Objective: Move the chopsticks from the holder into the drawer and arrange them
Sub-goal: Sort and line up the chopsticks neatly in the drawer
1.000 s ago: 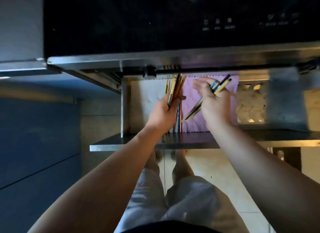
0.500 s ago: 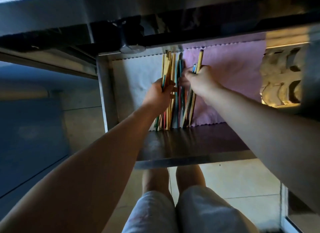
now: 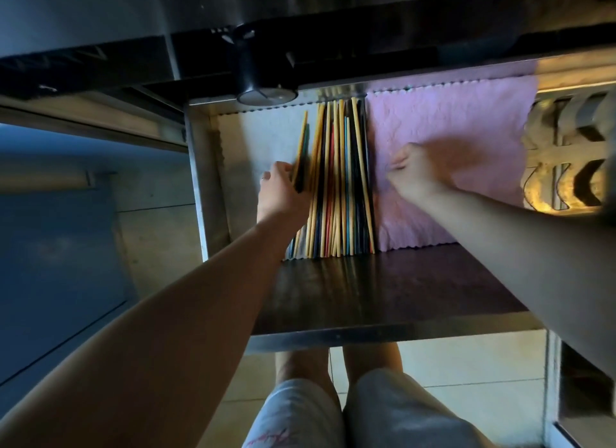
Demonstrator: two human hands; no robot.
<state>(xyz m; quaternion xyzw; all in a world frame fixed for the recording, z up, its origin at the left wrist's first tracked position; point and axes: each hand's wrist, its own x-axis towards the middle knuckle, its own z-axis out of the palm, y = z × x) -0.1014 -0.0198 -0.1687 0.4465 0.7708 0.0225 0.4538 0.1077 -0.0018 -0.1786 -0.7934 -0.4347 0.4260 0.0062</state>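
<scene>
The chopsticks point(image 3: 336, 181) lie lengthwise in the open metal drawer point(image 3: 200, 181), packed in one row that runs from the near edge to the far wall. A grey liner point(image 3: 263, 137) is on their left and a pink cloth point(image 3: 466, 121) on their right. Most lie parallel. A few at the left edge slant away from the rest.

The left hand point(image 3: 278, 194) is at that left edge, its fingers point(image 3: 281, 169) clamped round a small bunch of dark and yellow sticks about halfway along their length. The right hand point(image 3: 416, 174) hovers over the pink cloth, just beside the row. It is blurred, but its fingers point(image 3: 398, 164) look curled together with nothing between them.

These sticks look light, stiff and smooth, so they should roll and slide against each other readily, and a loose bunch will likely fan out or slip. Holding several near the middle seems the safest way to keep them balanced. To line up the tips, pressing a flat palm against the ends at the near side would probably work better than pinching single sticks. The main risk I see is nudging the tidy neighbours askew while laying the slanted bunch flat.
</scene>
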